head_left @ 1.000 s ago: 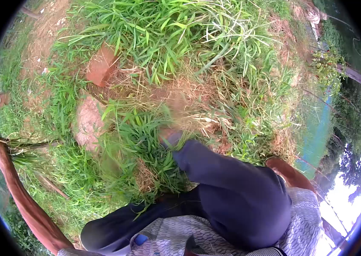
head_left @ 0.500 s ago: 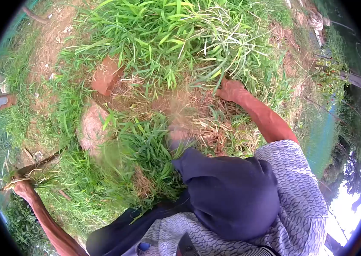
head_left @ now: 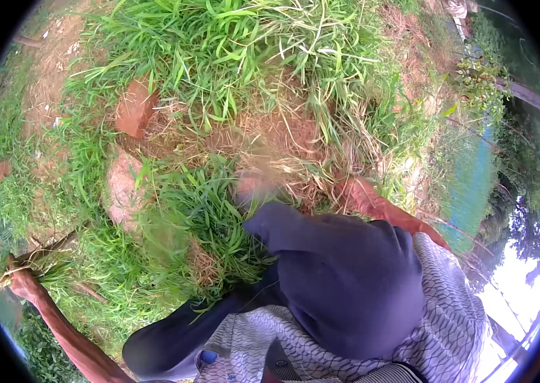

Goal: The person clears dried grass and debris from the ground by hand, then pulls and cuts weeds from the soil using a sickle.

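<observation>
My left hand (head_left: 22,283) is out at the far left, closed around a bunch of grass stalks (head_left: 3,279). A dark brown stick-like piece (head_left: 50,250) runs from beside this hand toward the right; whether the hand grips it too, I cannot tell. Close to my bent knee, my right hand (head_left: 354,193) is low among dry stems, its fingers partly hidden. Long pale grass (head_left: 360,137) bends down to it from the tall green clump (head_left: 219,51), and the hand appears closed on these blades.
A reddish brick (head_left: 136,108) and a pale rounded stone (head_left: 124,188) sit in the grass left of centre. My dark-trousered knee (head_left: 346,281) fills the lower middle. Green netting (head_left: 471,191) and shrubs stand at the right. Loose straw covers the bare soil (head_left: 283,127).
My right hand has moved from the base of the grass clump down toward my knee, and the blades there now lean with it. My left hand still holds its bunch.
</observation>
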`<state>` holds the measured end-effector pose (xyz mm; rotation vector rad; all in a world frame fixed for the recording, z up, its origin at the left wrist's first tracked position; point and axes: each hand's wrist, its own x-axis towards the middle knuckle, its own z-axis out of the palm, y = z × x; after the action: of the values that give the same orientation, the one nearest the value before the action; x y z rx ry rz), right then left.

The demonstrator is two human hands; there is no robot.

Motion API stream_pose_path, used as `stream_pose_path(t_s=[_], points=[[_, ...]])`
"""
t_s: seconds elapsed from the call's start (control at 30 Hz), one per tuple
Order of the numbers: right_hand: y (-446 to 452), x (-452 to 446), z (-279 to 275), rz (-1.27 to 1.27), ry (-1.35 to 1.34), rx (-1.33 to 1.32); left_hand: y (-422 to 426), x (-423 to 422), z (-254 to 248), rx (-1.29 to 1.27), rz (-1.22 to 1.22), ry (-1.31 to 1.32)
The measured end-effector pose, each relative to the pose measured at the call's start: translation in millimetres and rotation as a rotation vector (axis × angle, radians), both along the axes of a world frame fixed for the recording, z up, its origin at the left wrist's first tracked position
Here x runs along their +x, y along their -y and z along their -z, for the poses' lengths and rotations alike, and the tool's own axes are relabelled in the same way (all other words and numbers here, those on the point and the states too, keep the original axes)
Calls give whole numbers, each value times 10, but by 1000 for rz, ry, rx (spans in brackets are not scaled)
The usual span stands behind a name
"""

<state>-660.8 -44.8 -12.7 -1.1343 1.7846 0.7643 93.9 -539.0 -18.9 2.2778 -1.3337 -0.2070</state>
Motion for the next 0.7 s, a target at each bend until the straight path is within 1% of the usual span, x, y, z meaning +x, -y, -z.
stream_pose_path(t_s=[0.07, 0.1, 0.13, 0.17, 0.23, 0.27, 0.33, 0.37, 0.4, 0.43, 0.47, 0.5, 0.53, 0.57, 0.6, 0.63, 0.7], points=[[-904, -207, -12, 118, 36, 107, 14, 139, 5, 9, -63, 45], [-1286, -330, 30, 160, 48, 170, 9, 420, 124, -9, -67, 33], [-1638, -468, 118, 184, 49, 247, 37, 679, 242, -42, 90, 147], [-1974, -680, 306, 222, 66, 302, -53, 400, 154, -45, 40, 63], [-1543, -717, -34, -177, -119, 718, -263, -314, -109, -64, -67, -100], [-1010, -716, -178, -258, -150, 703, -314, -410, -151, -66, -41, -102], [217, -608, -540, -351, -211, 320, -373, -586, -221, -36, -14, -85], [739, -492, -648, -365, -224, 62, -290, -371, -62, -42, -42, -115], [1181, -355, -660, -344, -200, -209, -275, -278, 55, -112, 37, -148], [1582, -235, -541, -243, -141, -466, -253, -194, 138, -183, 113, -184], [1983, -115, -422, -168, -57, -717, -159, -59, 170, 35, 15, -1], [2275, -132, -216, -359, -45, -786, -166, -205, 150, 28, 18, -2], [2387, -228, 69, -342, -103, -599, -206, -485, 89, -63, 76, 15], [2267, -294, 226, -335, -101, -594, -220, -560, 78, -104, 102, 24], [2113, -414, 339, -215, -184, -416, -238, -631, 69, -143, 128, 34], [1925, -525, 381, -117, -233, -299, -264, -606, 90, -133, 104, 30], [1258, -692, 378, 70, -307, -96, -249, -513, 136, -110, 68, 24]])
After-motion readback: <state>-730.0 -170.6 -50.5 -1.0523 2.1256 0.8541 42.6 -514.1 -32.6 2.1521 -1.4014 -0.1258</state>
